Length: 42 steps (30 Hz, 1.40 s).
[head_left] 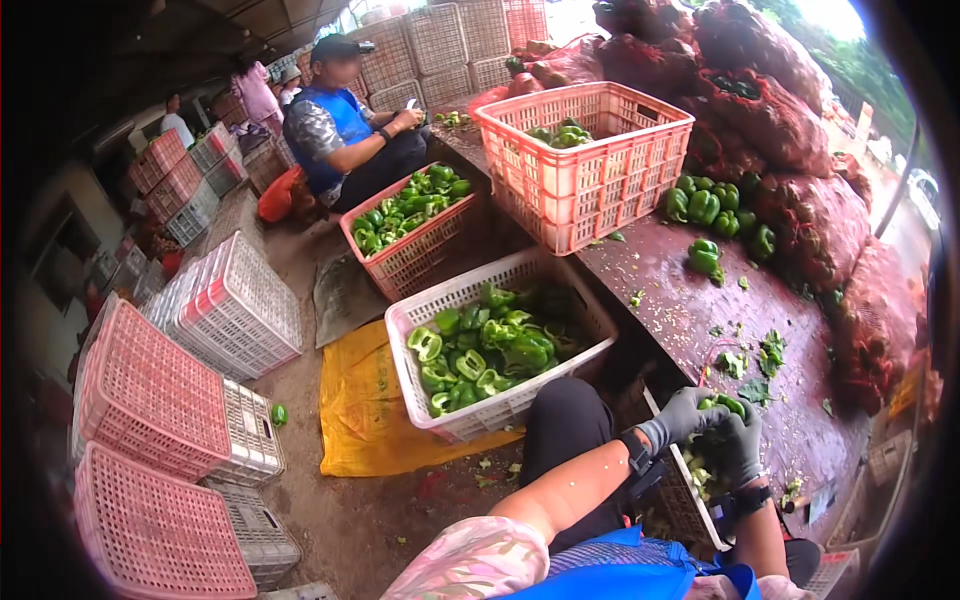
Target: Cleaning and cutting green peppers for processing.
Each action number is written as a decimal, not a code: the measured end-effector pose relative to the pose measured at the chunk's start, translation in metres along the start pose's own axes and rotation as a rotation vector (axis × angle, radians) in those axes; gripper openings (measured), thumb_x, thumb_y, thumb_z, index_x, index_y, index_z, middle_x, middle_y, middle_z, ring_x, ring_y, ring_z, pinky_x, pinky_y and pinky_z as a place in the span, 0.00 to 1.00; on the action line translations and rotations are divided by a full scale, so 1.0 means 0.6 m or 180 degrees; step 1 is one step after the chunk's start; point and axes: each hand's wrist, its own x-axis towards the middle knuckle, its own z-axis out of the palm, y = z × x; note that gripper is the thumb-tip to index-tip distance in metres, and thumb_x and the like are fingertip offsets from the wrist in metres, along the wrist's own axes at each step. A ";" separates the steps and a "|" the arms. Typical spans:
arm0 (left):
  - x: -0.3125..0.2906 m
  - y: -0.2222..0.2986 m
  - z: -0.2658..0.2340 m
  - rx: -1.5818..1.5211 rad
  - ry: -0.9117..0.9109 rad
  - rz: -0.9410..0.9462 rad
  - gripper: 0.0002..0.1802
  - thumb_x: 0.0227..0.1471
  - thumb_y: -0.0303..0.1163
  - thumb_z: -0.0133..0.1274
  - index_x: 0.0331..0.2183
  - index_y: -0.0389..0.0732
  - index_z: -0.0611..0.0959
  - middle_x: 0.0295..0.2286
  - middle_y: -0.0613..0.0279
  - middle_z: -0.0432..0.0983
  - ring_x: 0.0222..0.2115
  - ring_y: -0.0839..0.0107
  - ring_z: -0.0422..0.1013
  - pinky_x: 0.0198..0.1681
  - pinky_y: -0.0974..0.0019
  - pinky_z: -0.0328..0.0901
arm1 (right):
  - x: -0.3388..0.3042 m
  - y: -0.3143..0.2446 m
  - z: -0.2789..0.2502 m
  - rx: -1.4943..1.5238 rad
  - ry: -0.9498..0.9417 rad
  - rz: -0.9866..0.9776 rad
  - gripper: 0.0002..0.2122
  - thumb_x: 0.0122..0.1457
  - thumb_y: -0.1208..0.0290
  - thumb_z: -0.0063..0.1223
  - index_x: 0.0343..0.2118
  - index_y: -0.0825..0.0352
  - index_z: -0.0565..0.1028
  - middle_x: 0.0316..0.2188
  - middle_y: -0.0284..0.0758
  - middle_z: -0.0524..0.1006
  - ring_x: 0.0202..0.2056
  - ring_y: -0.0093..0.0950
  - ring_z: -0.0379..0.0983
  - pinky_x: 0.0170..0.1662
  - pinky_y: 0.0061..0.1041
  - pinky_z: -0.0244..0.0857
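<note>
My left hand [677,420] and my right hand [741,447], both in grey gloves, come together at the near edge of the table. Between them they grip a green bell pepper [728,404], mostly covered by the fingers. Below the hands, partly hidden by them, is a light crate [703,520] with pale green scraps in it. To the left of my knee stands a white plastic crate [440,428] of halved and opened green peppers [500,345].
A big red-and-white crate [590,195] stands on the dark red table [650,290]. Whole peppers [715,205] lie beside stacked red mesh sacks [765,120]. Another crate of cut peppers [405,215] is near a seated person [345,130]. Stacked crates [150,380] line the left.
</note>
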 end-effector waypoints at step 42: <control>-0.111 0.278 -0.317 0.3407 0.2335 0.1248 0.16 0.59 0.42 0.51 0.34 0.39 0.80 0.27 0.51 0.78 0.30 0.53 0.75 0.36 0.55 0.69 | 0.230 0.018 -0.125 -0.3246 0.0206 -0.1267 0.23 0.63 0.58 0.48 0.55 0.70 0.68 0.52 0.51 0.71 0.55 0.44 0.67 0.59 0.36 0.59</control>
